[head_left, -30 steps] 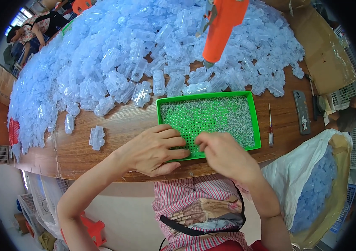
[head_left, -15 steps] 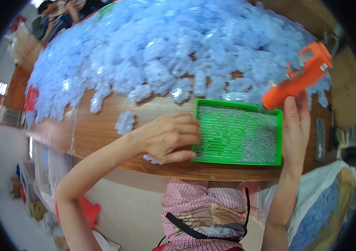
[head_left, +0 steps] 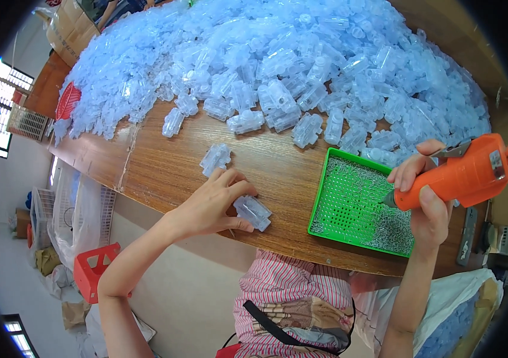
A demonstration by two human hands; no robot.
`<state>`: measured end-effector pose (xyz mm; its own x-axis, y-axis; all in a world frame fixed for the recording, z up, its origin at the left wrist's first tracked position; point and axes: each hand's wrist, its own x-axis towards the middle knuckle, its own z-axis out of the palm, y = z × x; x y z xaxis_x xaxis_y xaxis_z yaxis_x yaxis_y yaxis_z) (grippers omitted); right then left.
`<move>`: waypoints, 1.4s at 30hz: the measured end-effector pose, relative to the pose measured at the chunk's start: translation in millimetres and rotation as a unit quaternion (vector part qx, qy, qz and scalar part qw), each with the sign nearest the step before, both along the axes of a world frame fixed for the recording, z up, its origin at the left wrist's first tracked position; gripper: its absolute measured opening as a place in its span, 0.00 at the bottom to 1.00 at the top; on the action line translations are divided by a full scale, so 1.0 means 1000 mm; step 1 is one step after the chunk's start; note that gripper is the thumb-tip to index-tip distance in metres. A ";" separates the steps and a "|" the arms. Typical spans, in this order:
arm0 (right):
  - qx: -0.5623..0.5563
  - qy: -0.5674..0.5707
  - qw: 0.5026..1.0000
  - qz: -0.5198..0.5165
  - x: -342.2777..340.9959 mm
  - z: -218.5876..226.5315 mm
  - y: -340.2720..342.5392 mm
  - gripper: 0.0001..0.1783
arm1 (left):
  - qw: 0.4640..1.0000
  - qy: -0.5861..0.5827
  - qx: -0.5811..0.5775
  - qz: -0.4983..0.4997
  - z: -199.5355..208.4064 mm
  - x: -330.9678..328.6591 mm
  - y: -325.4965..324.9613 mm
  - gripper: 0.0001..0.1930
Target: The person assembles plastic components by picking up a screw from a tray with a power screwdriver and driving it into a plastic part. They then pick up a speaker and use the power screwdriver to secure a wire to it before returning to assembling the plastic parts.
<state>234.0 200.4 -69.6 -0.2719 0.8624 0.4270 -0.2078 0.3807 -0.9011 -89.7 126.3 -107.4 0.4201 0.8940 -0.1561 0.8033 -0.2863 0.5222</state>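
My left hand (head_left: 221, 197) rests at the table's near edge, thumb and fingers closed around one end of a clear, bluish plastic housing (head_left: 254, 213). A second clear housing (head_left: 216, 159) lies on the wood just beyond my fingers. In my right hand (head_left: 430, 209) is an orange electric screwdriver (head_left: 460, 176), fingers wrapped round its body. Its dark nose points left, over a shallow green tray (head_left: 310, 230). Small silvery screws (head_left: 392, 230) lie in that tray, thickest in the near right corner. Whether the bit touches any screw I cannot tell.
A large heap of clear plastic housings (head_left: 254, 59) covers the table's far side. A red basket (head_left: 68, 100) sits at its left end. A dark flat bar (head_left: 468, 235) lies right of the tray. Below right hangs an open white sack (head_left: 469, 286) with bluish parts.
My left hand has left the tray's left side and now grips a housing. The screwdriver has come nearer and lower, turned to point left. The whole view has shifted.
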 end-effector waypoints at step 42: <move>-0.057 0.032 0.997 -0.044 -0.038 -0.068 -0.048 0.28 | 0.633 -0.586 -0.451 0.226 -0.062 0.164 -0.116 0.17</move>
